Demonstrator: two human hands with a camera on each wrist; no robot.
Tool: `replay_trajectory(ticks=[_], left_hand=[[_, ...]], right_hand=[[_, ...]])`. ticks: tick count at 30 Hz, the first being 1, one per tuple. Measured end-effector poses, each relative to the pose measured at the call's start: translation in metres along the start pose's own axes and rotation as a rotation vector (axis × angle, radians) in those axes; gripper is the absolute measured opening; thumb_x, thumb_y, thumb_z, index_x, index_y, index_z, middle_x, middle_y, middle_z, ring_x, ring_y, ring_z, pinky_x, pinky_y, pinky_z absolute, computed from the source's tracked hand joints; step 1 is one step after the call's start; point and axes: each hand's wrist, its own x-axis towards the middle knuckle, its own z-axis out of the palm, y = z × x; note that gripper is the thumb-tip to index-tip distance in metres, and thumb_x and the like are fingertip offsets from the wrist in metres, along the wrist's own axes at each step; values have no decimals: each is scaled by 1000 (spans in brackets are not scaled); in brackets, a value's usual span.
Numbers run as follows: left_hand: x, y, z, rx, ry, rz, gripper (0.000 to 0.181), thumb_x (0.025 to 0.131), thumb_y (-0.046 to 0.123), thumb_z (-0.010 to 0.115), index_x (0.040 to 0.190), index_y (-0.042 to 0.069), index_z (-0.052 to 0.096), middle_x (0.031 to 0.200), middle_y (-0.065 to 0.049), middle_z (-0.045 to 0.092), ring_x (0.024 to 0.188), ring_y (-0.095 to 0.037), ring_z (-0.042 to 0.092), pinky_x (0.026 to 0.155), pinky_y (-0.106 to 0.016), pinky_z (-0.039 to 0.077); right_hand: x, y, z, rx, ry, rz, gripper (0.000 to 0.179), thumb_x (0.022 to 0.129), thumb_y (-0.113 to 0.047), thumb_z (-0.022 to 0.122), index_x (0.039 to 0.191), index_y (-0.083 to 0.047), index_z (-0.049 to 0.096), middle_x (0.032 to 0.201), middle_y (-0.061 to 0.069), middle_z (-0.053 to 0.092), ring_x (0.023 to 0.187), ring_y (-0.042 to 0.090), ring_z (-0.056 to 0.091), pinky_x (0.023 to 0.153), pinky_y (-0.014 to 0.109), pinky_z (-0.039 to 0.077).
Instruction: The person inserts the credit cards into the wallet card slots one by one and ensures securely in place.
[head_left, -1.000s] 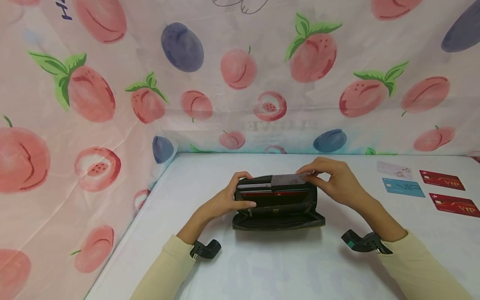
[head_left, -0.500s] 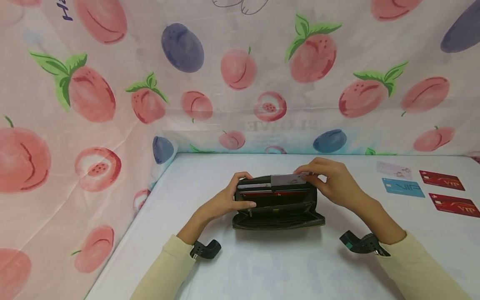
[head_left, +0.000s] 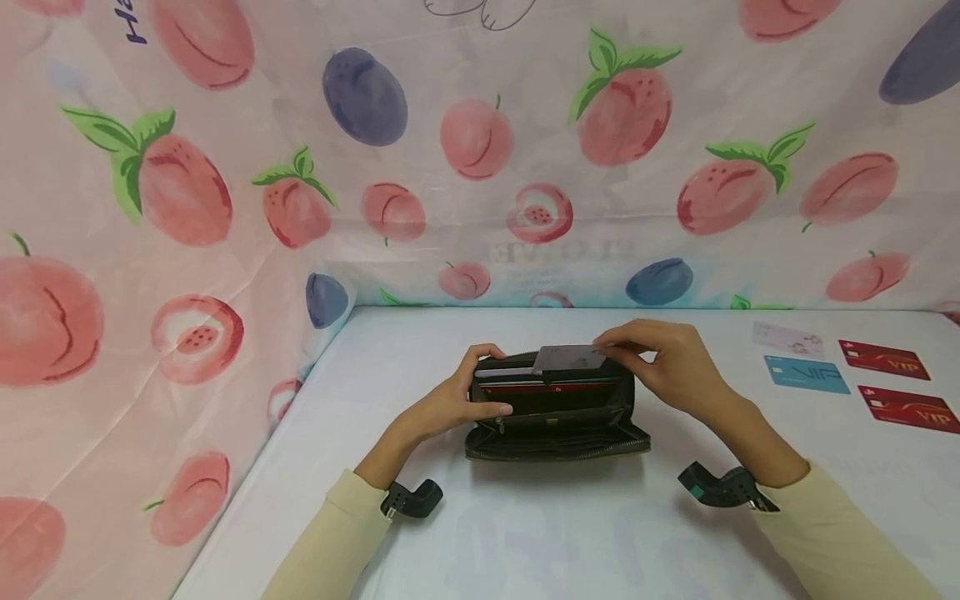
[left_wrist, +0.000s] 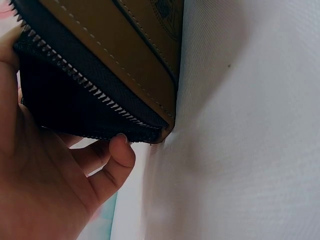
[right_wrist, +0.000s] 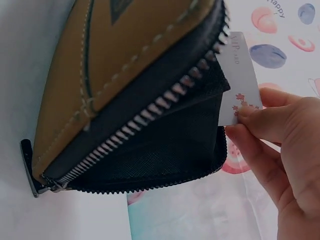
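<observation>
A dark zip-around wallet (head_left: 555, 433) stands unzipped on the white table, its inner slots facing the person. My left hand (head_left: 442, 402) grips its left end, thumb on the inside. In the left wrist view, brown stitched leather and the zipper teeth (left_wrist: 85, 82) show above the fingers. My right hand (head_left: 671, 362) pinches the right corner of a pale card (head_left: 570, 358) at the wallet's back top edge. The right wrist view shows this card (right_wrist: 237, 75) with pink flowers and "VIP" lettering, its far part overlapped by the wallet. Other cards sit in the slots, including a red-edged one (head_left: 525, 387).
To the right lie a pale flowered card (head_left: 787, 340), a blue VIP card (head_left: 807, 375) and two red VIP cards, one farther back (head_left: 885, 360) and one nearer (head_left: 910, 409). A fruit-patterned cloth (head_left: 420, 125) hangs behind and to the left.
The pale card has risen a little above the wallet's slot and tilted, with more of its face showing. My right hand has shifted slightly with it; the left hand and wallet stay put.
</observation>
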Motion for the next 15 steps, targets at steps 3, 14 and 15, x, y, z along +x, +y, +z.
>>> replay_trajectory(ticks=[3,14,15], left_hand=[[0,0,0,1,1,-3,66,87,23,72,133,36,28,117,-6,50,103,-20,51,92,-40,38],[0,-2,0,14,1,5,64,87,27,72,133,36,28,121,-6,48,104,-22,50,93,-42,36],[0,-2,0,22,5,2,64,87,29,72,133,37,28,122,-6,47,105,-22,50,93,-43,35]], right_hand=[[-1,0,0,-18,-2,13,39,69,14,77,97,-11,75,91,-3,71,77,14,68,71,13,47],[-4,5,-4,-117,-101,-35,37,70,11,77,98,-12,75,89,-4,69,76,11,63,61,22,48],[-4,5,-4,-121,-106,-34,36,70,11,77,98,-12,75,89,-3,69,75,11,63,60,25,49]])
